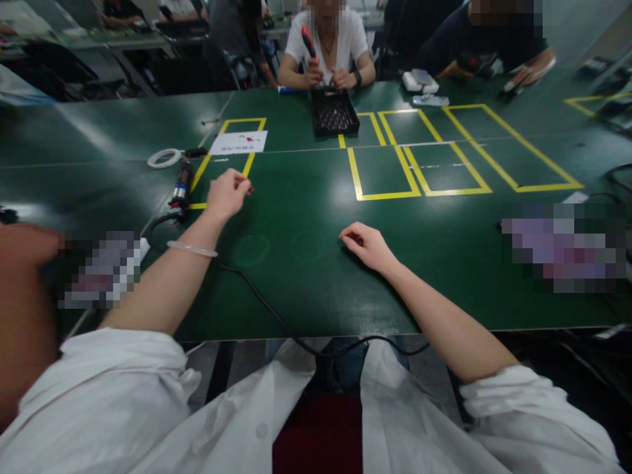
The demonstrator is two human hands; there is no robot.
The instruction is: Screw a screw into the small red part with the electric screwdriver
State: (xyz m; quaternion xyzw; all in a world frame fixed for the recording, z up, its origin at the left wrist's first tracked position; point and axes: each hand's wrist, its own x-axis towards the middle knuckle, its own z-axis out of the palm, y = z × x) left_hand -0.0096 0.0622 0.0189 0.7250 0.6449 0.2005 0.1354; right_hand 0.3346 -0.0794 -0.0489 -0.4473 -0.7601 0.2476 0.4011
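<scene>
Fingers curl on the left hand (228, 195) and right hand (369, 246) — too blurred to tell whether either pinches anything — while a black-and-silver cylindrical tool (182, 183) lies near the left on the green surface (320, 286), presumably for reach, yellow tape outlines (388, 196) likely marking places

Dim, cool indoor light, its source out of frame. Pale glare on the glossy dark-green tabletop (316, 296), strongest at near edge and far left. Printing on the white paper sheet (237, 143) too soft to read. Fingertips of the bare left hand (226, 196) slightly blurred. Wide-lens stretch enlarges the rolled white sleeves (123, 375). Background murky; mosaic squares mask several patches.
</scene>
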